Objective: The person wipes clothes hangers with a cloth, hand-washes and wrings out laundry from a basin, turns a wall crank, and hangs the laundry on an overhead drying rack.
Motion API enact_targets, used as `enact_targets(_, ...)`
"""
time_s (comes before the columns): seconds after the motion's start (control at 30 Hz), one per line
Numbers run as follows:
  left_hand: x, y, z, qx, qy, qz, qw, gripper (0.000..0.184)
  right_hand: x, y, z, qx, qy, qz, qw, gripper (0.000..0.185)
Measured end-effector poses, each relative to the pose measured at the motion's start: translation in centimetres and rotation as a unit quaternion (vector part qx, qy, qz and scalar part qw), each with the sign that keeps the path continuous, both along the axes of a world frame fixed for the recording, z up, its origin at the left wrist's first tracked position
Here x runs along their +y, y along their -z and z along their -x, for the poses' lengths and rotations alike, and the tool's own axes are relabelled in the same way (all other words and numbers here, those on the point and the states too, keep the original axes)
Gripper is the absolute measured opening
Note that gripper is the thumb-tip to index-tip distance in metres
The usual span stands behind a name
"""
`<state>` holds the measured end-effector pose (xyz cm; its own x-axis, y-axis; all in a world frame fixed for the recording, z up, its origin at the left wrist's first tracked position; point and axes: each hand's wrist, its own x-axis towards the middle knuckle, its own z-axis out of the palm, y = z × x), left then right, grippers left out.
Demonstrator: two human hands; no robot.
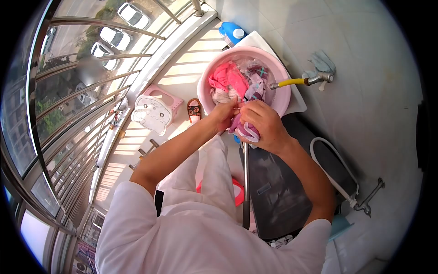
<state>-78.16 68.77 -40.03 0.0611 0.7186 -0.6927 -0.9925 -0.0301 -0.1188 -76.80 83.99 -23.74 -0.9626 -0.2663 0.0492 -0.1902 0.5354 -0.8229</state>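
Note:
My left hand [226,114] and my right hand [263,121] are close together over the near rim of a pink basin [282,72]. Both are closed, with fingers bent in, on a mauve garment with white edging [245,129] that hangs below my right hand. Its exact kind is hidden by my fingers. Inside the basin lie a bright pink cloth [229,76], a pale pink cloth [222,96] and a dark checked cloth [256,73], with what looks like water at the far side.
A tap with a yellow hose [292,82] reaches over the basin's right side. Behind the basin stands a blue bottle [231,34]. To the left are a pink-and-white stool [155,112] and metal railings [68,96]. A dark lid-like panel [283,182] and a white hose [329,171] are at right.

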Motion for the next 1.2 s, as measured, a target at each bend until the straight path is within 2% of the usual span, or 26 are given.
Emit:
enact_targets(0.1, 1.2, -2.7, 0.0, 0.085, 0.149, 0.021, 0.985, 0.053, -2.0, -1.4, -1.9, 0.116, -0.158, -0.091, 0.976, 0.013)
enact_targets(0.13, 0.8, -4.9, 1.2, -0.046, 0.187, -0.034, 0.981, 0.051, -2.2, -1.8, -2.5, 0.143, -0.205, -0.117, 0.961, 0.011)
enact_targets(0.23, -0.1, -6.2, -0.8, -0.080, 0.121, -0.057, 0.988, 0.055, -2.0, -3.1, -3.4, 0.169, -0.275, -0.084, 0.943, 0.011)
enact_targets(0.27, -0.1, -7.0, -1.4, -0.076, 0.082, -0.024, 0.993, 0.047, -1.7, -3.7, -3.6, 0.169, -0.275, -0.070, 0.944, 0.010)
enact_targets(0.37, 0.1, -9.1, -1.2, -0.101, -0.095, -0.068, 0.988, 0.037, -0.7, -4.6, -3.9, 0.209, -0.144, -0.061, 0.965, 0.010)
enact_targets(0.4, 0.4, -9.0, -1.2, -0.103, -0.170, -0.047, 0.979, 0.033, 0.5, -4.8, -3.7, 0.178, -0.086, -0.048, 0.979, 0.012)
enact_targets(0.47, 1.5, -11.5, 0.2, -0.021, -0.254, 0.056, 0.965, 0.031, 0.9, -4.4, -3.6, 0.121, 0.130, 0.050, 0.983, 0.013)
enact_targets(0.5, 2.2, -13.0, 1.1, 0.023, -0.294, 0.109, 0.949, 0.029, 0.9, -4.1, -3.7, 0.092, 0.236, 0.100, 0.962, 0.013)
enact_targets(0.57, 3.9, -15.0, 2.3, 0.128, -0.337, 0.122, 0.925, 0.027, -0.4, -1.7, -4.2, 0.097, 0.378, 0.232, 0.891, 0.011)
enact_targets(0.63, 5.2, -16.4, 2.7, 0.271, -0.365, 0.159, 0.877, 0.028, -1.2, 0.4, -4.8, 0.060, 0.488, 0.368, 0.789, 0.011)
enact_targets(0.7, 5.7, -16.0, 2.5, 0.489, -0.298, 0.177, 0.801, 0.027, -1.2, 2.1, -5.3, -0.019, 0.559, 0.499, 0.662, 0.014)
enact_targets(0.77, 5.7, -15.6, 2.8, 0.700, -0.192, 0.170, 0.666, 0.025, -0.4, 4.0, -5.8, -0.067, 0.532, 0.602, 0.592, 0.018)
enact_targets(0.83, 5.8, -16.5, 2.9, 0.771, -0.145, 0.126, 0.607, 0.027, 0.3, 4.7, -6.0, -0.148, 0.515, 0.664, 0.522, 0.020)
enact_targets(0.87, 5.9, -16.5, 2.9, 0.802, -0.136, 0.095, 0.574, 0.028, 0.8, 5.5, -5.8, -0.177, 0.466, 0.720, 0.483, 0.024)
enact_targets(0.93, 6.6, -16.9, 3.1, 0.854, -0.147, 0.025, 0.498, 0.029, 1.0, 5.7, -4.3, -0.192, 0.275, 0.832, 0.441, 0.025)
enact_targets(1.03, 6.4, -17.4, 2.8, 0.900, -0.101, -0.089, 0.415, 0.027, 1.5, 2.2, -2.1, -0.319, 0.319, 0.775, 0.443, 0.028)
enact_targets(1.1, 6.5, -17.7, 2.7, 0.917, -0.082, -0.132, 0.367, 0.021, 1.5, 1.9, -1.5, -0.398, 0.302, 0.789, 0.356, 0.027)
enact_targets(1.2, 6.4, -17.6, 2.3, 0.929, -0.057, -0.197, 0.307, 0.017, 1.5, 3.3, -1.4, -0.423, 0.256, 0.749, 0.441, 0.025)
